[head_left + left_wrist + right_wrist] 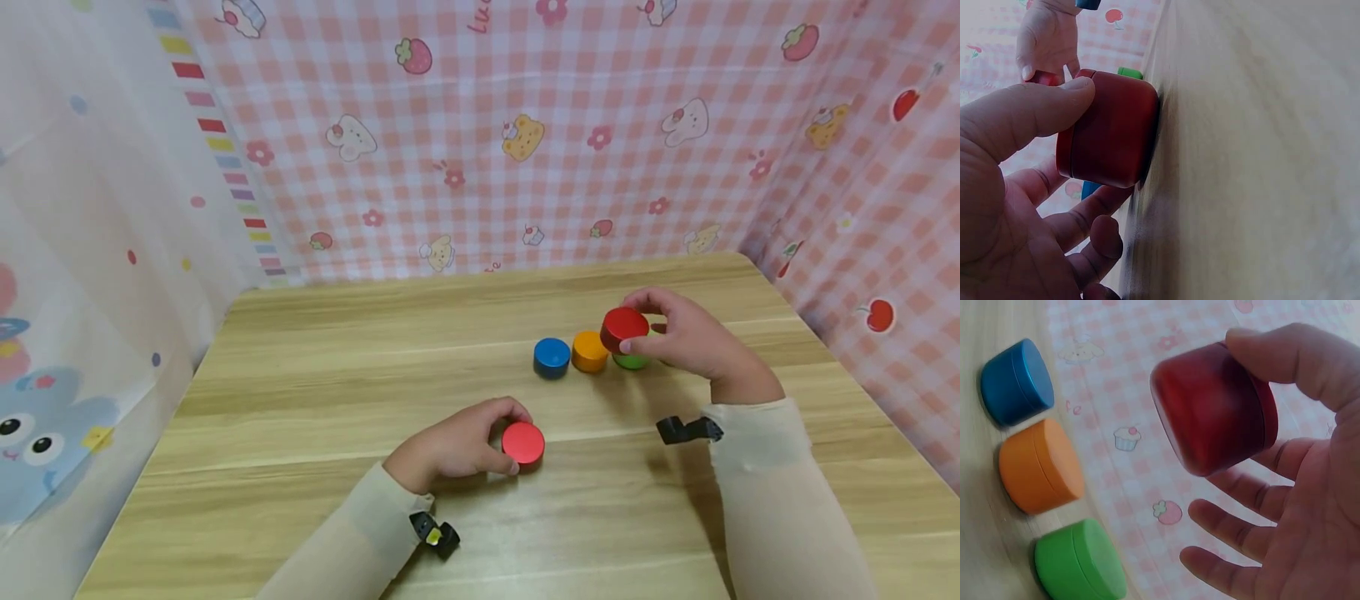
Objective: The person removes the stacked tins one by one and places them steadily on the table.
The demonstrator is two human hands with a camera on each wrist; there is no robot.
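Note:
My left hand (pixel 468 442) grips a light red round tin (pixel 523 443) between thumb and fingers, low at the tabletop. In the left wrist view its lid seam shows, and the tin's base (pixel 1119 134) is right at the wood. Farther back on the right, my right hand (pixel 686 337) pinches a darker red tin (pixel 624 329) in the air. Below it stands a green tin (pixel 630 362), partly hidden by that tin and hand. An orange tin (pixel 590 352) and a blue tin (pixel 552 358) stand to its left, making a row of three.
The wooden table (pixel 330 375) runs back to a pink checked cloth (pixel 450 100). More cloth hangs at the left and right sides. A small black camera (pixel 435 535) sits at the left cuff, and another black camera (pixel 686 430) at the right cuff.

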